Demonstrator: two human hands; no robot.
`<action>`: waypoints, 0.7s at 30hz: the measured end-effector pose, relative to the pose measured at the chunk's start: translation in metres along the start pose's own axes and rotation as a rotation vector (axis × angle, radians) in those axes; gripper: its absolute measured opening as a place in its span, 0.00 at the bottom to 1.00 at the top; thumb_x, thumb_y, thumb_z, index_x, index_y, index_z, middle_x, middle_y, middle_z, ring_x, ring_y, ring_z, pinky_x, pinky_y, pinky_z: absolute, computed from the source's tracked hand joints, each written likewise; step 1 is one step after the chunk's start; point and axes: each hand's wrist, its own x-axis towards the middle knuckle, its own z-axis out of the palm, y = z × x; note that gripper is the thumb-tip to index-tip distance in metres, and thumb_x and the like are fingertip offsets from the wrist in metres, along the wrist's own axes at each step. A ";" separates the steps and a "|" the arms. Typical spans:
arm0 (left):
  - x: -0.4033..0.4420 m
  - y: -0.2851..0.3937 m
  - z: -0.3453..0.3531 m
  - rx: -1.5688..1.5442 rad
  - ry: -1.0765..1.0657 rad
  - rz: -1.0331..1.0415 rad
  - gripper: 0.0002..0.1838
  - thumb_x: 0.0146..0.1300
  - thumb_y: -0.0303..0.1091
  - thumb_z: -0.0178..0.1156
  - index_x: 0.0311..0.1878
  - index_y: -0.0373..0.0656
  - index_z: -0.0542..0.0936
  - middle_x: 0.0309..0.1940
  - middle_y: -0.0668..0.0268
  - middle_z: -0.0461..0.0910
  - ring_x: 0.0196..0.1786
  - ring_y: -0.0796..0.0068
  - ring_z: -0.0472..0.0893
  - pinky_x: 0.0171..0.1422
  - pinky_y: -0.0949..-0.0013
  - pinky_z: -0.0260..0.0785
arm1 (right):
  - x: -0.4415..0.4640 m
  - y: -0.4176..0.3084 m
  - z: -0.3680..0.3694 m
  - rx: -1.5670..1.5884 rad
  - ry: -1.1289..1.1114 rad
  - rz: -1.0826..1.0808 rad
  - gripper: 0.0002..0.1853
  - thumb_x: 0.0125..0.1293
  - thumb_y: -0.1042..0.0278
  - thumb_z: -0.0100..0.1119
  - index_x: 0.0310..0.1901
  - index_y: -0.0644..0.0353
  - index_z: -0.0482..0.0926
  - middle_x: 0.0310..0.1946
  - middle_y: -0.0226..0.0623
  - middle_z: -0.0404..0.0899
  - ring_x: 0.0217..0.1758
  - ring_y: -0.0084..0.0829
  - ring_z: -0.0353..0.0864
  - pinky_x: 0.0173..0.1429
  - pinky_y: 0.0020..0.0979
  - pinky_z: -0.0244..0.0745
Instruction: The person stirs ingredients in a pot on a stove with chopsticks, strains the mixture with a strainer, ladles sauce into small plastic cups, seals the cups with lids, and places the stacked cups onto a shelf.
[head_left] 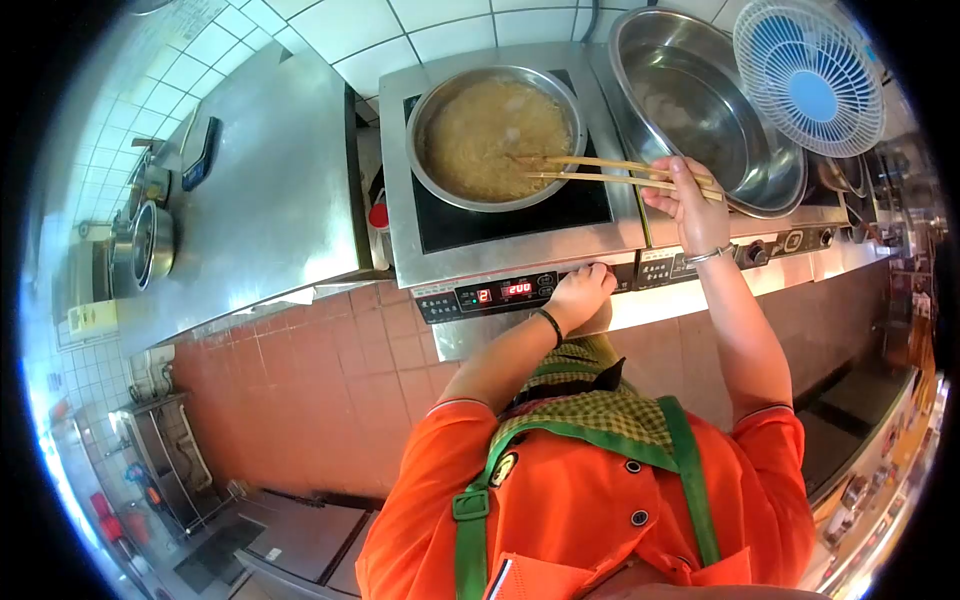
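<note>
Two long sticks (612, 163) are in the right hand (687, 197). The thumb and fingers are closed around the thick ends. The sticks point left from this grip, with a small gap between them. They go over the side of the pot (497, 207), and their thin tips are in the food (475, 130), which looks tan and wet. The pot is left of the grip and sits on the black top of the stove (520, 245).

The left hand (583, 298) is down and to the left of the grip, at the front of the stove. Its fingers are curled in, and I cannot tell if they have hold of anything. Just left of those fingers, red lights on the panel (500, 293) show 2 and 200.

A big tub (785, 200) is just past the grip and to its right, with what looks like water in it. A fan (812, 95) with a blue middle is farther off, up and to the right. Far left of the grip is a shiny table (270, 170) with a black thing (202, 155) on it.
</note>
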 end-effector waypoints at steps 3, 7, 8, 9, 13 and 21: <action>0.000 0.009 -0.005 -0.044 0.023 -0.114 0.11 0.52 0.32 0.54 0.39 0.42 0.72 0.40 0.59 0.68 0.38 0.65 0.76 0.36 0.68 0.75 | 0.003 0.002 -0.001 -0.016 -0.033 0.027 0.14 0.67 0.59 0.50 0.41 0.65 0.74 0.34 0.38 0.78 0.31 0.27 0.81 0.37 0.25 0.79; 0.002 0.011 -0.003 -0.186 -0.020 -0.228 0.10 0.52 0.31 0.53 0.39 0.43 0.72 0.42 0.58 0.66 0.42 0.61 0.75 0.38 0.64 0.75 | 0.007 0.000 0.002 -0.015 -0.081 0.000 0.15 0.67 0.60 0.50 0.42 0.65 0.75 0.35 0.38 0.78 0.31 0.27 0.81 0.38 0.25 0.78; 0.002 0.011 -0.002 -0.184 -0.024 -0.233 0.10 0.52 0.31 0.53 0.39 0.43 0.72 0.42 0.58 0.66 0.42 0.61 0.75 0.38 0.64 0.75 | 0.007 0.001 0.004 -0.014 -0.078 -0.007 0.15 0.67 0.59 0.50 0.42 0.65 0.75 0.35 0.38 0.78 0.31 0.27 0.81 0.38 0.25 0.78; 0.004 0.010 -0.002 -0.273 -0.073 -0.283 0.12 0.52 0.28 0.53 0.42 0.44 0.71 0.45 0.57 0.66 0.44 0.58 0.75 0.42 0.61 0.74 | 0.009 0.000 0.004 -0.011 -0.082 -0.005 0.15 0.67 0.59 0.50 0.42 0.65 0.75 0.35 0.38 0.78 0.31 0.27 0.81 0.38 0.25 0.78; 0.002 0.010 -0.003 -0.390 -0.058 -0.322 0.15 0.53 0.25 0.53 0.46 0.45 0.71 0.48 0.58 0.65 0.48 0.55 0.73 0.47 0.58 0.72 | 0.011 0.005 0.004 -0.017 -0.095 -0.014 0.15 0.67 0.60 0.50 0.42 0.65 0.76 0.35 0.38 0.78 0.32 0.27 0.81 0.38 0.25 0.78; -0.003 0.007 -0.017 -0.350 -0.046 -0.403 0.11 0.54 0.27 0.51 0.43 0.42 0.71 0.42 0.55 0.70 0.42 0.55 0.77 0.44 0.59 0.73 | 0.010 -0.015 0.005 -0.048 -0.094 -0.099 0.15 0.67 0.60 0.50 0.42 0.66 0.75 0.34 0.39 0.77 0.32 0.28 0.81 0.38 0.25 0.79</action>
